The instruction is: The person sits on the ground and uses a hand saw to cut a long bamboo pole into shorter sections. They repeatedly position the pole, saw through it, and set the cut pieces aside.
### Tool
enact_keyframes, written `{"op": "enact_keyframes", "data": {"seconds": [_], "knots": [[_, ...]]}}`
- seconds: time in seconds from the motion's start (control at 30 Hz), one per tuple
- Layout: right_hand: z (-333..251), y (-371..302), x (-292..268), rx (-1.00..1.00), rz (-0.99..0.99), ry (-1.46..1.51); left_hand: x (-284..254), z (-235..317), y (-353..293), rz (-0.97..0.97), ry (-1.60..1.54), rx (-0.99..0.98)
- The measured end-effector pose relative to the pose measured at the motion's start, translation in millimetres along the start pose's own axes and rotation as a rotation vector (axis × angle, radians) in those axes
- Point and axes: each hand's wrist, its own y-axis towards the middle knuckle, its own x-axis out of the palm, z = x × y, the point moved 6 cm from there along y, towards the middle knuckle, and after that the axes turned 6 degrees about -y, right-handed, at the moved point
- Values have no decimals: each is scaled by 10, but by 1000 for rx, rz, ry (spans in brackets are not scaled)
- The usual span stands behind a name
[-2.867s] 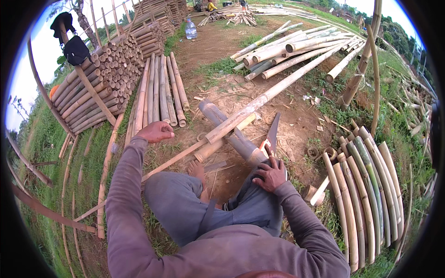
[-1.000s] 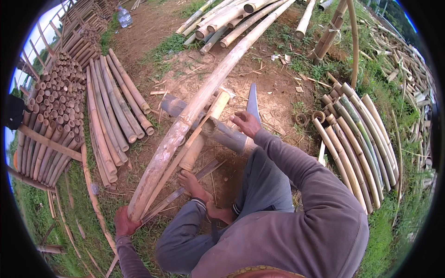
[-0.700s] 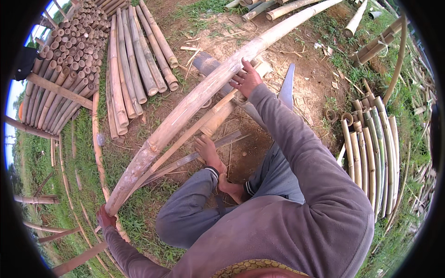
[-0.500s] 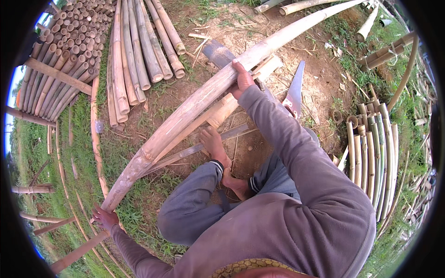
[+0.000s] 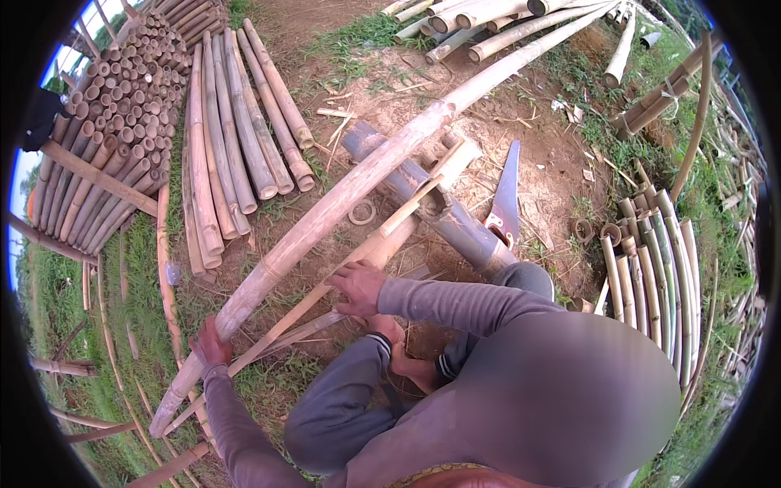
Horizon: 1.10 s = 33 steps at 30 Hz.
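Observation:
A long bamboo pole (image 5: 366, 175) slants from the near left to the far right, resting across a thick grey bamboo piece (image 5: 407, 183) on the ground. Around its near-left part my left hand (image 5: 213, 342) is closed. My right hand (image 5: 358, 287) has its fingers spread, at a thin bamboo slat (image 5: 297, 315) that runs beside the pole; whether it presses on the slat is hard to see. A handsaw (image 5: 506, 191) stands to the right of the grey bamboo, blade upward, its handle partly hidden. A bamboo ring (image 5: 362, 211) lies between pole and slat.
Cut bamboo poles (image 5: 244, 122) lie at the far left beside a large stack (image 5: 122, 89). More poles (image 5: 504, 16) lie at the far end. At right stands a bundle of short bamboo lengths (image 5: 659, 268). My bent legs (image 5: 342, 382) are close to the slat.
My right hand has left the pole and come nearer, to the slat. The pole has shifted toward the near left, and my left hand now grips it farther from its end.

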Motion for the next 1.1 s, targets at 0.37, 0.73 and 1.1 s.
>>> {"op": "enact_keyframes", "data": {"seconds": [0.37,0.73,1.1], "knots": [[923,-323,-359,-54,163,-557,336,-1257,-511,89,185,-427],[1174,-12,-90,-20,226,-648,375,237,-531,85,97,118],[929,-534,-317,-187,-52,-417,503,-259,-439,-82,-51,-75]]}}
